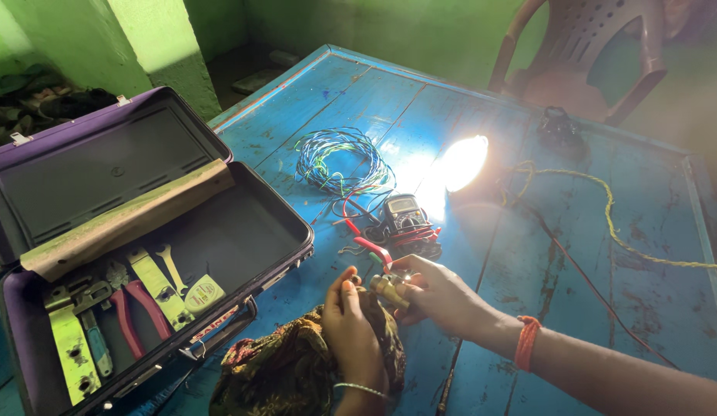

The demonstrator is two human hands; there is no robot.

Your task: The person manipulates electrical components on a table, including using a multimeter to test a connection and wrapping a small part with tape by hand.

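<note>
My right hand [439, 295] grips a small brass fitting [389, 290] with its fingertips over the blue wooden table [605, 254]. My left hand [352, 327] pinches the near end of the same fitting and rests on a crumpled patterned cloth [285, 370]. A red-handled tool [371, 248] lies just beyond the fitting. Behind it sits a multimeter [404, 212] with red and black leads.
An open purple toolbox [142, 246] at the left holds pliers, spanners and yellow-green tools. A coil of blue and green wire [339, 162] lies mid-table. A lit bulb [462, 162] glares beside a yellow cord [612, 223]. A plastic chair [582, 46] stands beyond the far edge.
</note>
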